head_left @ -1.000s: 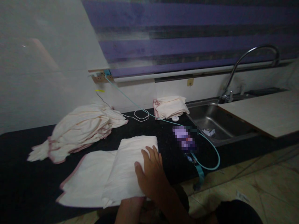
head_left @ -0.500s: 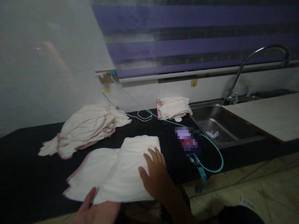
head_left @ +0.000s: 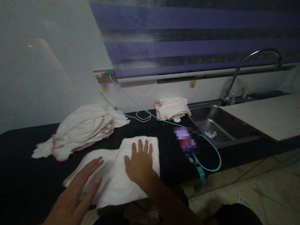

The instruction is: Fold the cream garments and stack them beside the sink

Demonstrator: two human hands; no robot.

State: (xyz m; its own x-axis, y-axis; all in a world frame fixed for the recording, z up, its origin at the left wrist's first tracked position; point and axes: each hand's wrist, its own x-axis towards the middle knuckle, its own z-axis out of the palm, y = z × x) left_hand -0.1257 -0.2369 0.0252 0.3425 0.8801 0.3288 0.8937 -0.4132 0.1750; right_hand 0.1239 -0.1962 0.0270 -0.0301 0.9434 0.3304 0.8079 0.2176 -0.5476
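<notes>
A white cloth with a pinkish edge (head_left: 112, 190) lies partly folded on the dark countertop, its right part doubled over. My right hand (head_left: 139, 162) rests flat on the folded part with the fingers spread. Over the cloth's left part is my left hand (head_left: 79, 187), fingers stretched out and apart, slightly blurred; whether it touches the cloth I cannot tell. Behind on the left sits a crumpled heap of similar white cloth (head_left: 82, 128). A folded stack of cloth (head_left: 173, 107) lies at the back near the wall.
To the right, a pixelated phone-like object (head_left: 185, 139) lies beside a teal cable (head_left: 217, 156) running to a wall socket (head_left: 106, 77). A small white round object (head_left: 177, 119) sits by the stack. Farther right are a steel sink (head_left: 220, 125), a faucet (head_left: 236, 75) and a pale board (head_left: 262, 115).
My left hand has let go of the cloth's near edge and risen over its left part. My right hand has moved left from the right edge and now lies flat on the fold.
</notes>
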